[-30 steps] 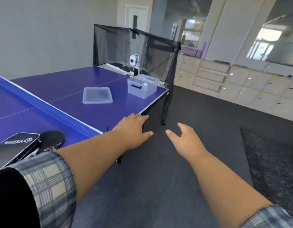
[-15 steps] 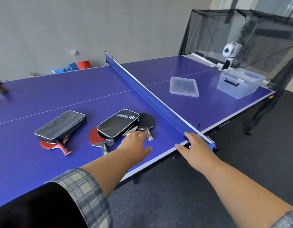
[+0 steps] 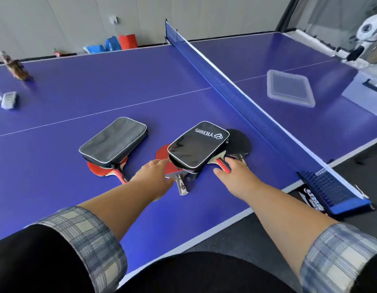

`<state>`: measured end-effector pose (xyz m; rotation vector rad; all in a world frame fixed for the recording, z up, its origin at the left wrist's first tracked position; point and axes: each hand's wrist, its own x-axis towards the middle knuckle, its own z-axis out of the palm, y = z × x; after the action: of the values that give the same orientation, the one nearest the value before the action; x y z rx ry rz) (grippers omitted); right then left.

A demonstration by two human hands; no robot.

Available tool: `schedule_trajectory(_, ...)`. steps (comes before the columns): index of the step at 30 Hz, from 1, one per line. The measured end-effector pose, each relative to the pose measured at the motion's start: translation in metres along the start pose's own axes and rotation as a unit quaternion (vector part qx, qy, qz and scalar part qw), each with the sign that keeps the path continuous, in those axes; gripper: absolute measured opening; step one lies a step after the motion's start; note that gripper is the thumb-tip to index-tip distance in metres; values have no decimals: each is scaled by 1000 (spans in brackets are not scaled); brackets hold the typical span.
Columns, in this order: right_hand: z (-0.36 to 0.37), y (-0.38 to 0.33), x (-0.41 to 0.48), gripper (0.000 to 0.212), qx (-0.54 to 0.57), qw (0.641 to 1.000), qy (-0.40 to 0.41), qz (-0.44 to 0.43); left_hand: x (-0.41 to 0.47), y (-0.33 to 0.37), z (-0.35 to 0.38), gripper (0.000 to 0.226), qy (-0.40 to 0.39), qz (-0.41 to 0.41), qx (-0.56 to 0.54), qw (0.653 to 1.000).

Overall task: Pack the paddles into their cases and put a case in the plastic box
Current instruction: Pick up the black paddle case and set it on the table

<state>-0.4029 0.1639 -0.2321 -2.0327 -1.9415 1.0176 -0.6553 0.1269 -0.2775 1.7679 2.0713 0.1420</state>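
Two black paddle cases lie on the blue table. The plain case (image 3: 113,142) rests on a red paddle (image 3: 107,170). The printed case (image 3: 198,144) lies over a red paddle (image 3: 162,154), a black paddle (image 3: 239,142) and a red-handled paddle (image 3: 222,163). My left hand (image 3: 155,176) reaches over the red paddle's handle, fingers apart. My right hand (image 3: 236,176) touches the red handle, not closed on it. The plastic box (image 3: 363,94) is cut off at the right edge, its lid (image 3: 289,88) flat beside it.
The blue net (image 3: 236,94) crosses the table to the right of the paddles, its clamp (image 3: 335,195) at the near edge. A ball robot (image 3: 367,37) stands far right. Small objects (image 3: 9,99) sit at the far left. The table (image 3: 77,81) edge runs diagonally below my arms.
The view swung left from the box end to the paddles. Both hands moved forward over the table and now reach the paddles under the printed case.
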Motion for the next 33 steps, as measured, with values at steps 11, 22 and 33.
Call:
schedule_trajectory(11,0,10,113,38,49,996,-26,67,95,9,35,51,-62,-133,-124,981)
schedule_trajectory(22,-20,2,313,69,-28,998,-59,-17,193,46,51,65,-55,-336,-219,914)
schedule_trajectory(33,11,9,362,73,-106,985,-126,-55,196,59,76,78,-32,-430,-253,866)
